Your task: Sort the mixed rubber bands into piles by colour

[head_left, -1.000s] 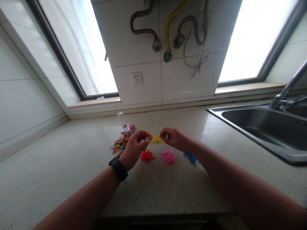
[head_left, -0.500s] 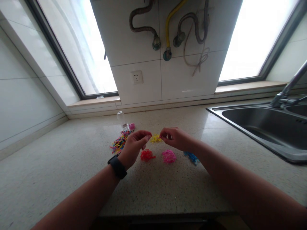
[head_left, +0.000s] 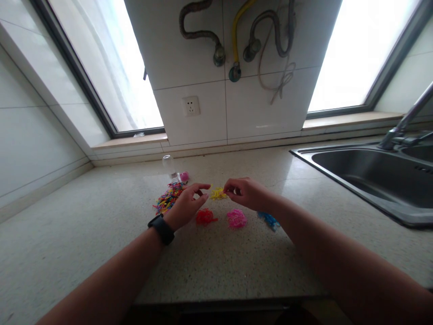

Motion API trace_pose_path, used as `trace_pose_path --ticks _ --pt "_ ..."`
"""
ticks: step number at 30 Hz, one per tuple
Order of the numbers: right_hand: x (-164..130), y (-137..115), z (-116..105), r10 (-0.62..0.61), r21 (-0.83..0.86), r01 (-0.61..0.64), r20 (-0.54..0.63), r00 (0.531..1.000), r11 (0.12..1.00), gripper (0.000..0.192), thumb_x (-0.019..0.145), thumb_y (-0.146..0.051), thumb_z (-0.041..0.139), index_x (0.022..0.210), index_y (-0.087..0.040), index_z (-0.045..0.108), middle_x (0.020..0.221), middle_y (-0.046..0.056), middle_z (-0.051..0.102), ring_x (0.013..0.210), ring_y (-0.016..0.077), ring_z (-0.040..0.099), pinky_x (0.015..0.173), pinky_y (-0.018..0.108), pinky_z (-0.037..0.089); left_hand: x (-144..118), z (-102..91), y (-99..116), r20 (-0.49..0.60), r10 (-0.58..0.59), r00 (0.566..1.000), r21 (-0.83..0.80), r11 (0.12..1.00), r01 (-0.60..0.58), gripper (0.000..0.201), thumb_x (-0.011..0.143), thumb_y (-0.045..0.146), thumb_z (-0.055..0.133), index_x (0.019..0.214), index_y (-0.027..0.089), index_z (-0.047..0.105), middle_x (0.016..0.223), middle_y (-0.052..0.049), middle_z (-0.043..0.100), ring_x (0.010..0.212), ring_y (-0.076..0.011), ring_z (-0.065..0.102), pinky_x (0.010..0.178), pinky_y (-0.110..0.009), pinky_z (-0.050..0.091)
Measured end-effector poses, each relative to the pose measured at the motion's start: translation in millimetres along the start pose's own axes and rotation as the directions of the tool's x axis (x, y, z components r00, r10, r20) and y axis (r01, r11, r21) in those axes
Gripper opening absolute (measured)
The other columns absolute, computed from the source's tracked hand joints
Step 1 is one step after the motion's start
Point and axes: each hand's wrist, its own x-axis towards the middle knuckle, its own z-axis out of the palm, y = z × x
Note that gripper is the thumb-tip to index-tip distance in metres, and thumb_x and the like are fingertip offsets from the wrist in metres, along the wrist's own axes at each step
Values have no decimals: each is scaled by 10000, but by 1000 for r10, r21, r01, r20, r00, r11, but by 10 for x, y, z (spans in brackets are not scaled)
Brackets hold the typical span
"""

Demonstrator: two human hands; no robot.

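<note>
My left hand [head_left: 187,204], with a black watch on its wrist, hovers beside a mixed heap of small coloured bands [head_left: 167,198], which look like rubber bands. Its thumb and forefinger are apart, and nothing shows clearly between them. Near its fingertips lies a small yellow pile [head_left: 217,194]. My right hand [head_left: 246,193] is closed in a pinch at that pile's right edge; whatever its fingertips hold is too small to make out. In front of the hands are a red pile [head_left: 204,217] and a pink pile [head_left: 237,219]. My right forearm partly covers a blue pile [head_left: 269,220].
Behind the mixed heap, a clear plastic bottle [head_left: 169,167] stands upside down or leaning, beside a pink cap-like piece [head_left: 184,176]. A steel sink [head_left: 358,180] with a tap [head_left: 394,135] is set into the speckled counter [head_left: 216,266] on the right. A tiled wall rises behind.
My left thumb and forefinger have parted from a pinch, and that hand has shifted slightly left. My right hand stays pinched in nearly the same place. The whole view has shifted a little.
</note>
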Motion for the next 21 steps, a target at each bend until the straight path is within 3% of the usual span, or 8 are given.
trace_pose_path --ticks 7,15,21 --pt "2 -3 -2 -4 -17 4 7 1000 1000 143 865 -209 591 969 -210 689 755 2 671 647 113 554 626 241 342 0 27 -77 75 44 996 40 998 -47 359 882 262 552 1222 175 627 1212 -117 630 1050 -219 592 855 -354 494" --pt "0 -32 -20 14 20 -13 -5 1000 1000 143 858 -193 593 960 -205 692 745 0 659 642 109 544 626 239 346 -16 51 -147 79 31 996 37 999 -34 375 885 268 564 1250 193 614 1205 -111 631 1089 -229 591 921 -381 489" --pt "14 -43 3 56 182 -52 -15 998 982 129 867 -228 592 942 -178 684 710 -3 633 621 104 535 598 233 361 -20 79 -196 53 32 998 43 998 -35 338 892 258 552 1213 177 616 1152 -105 638 1065 -217 593 902 -368 492"
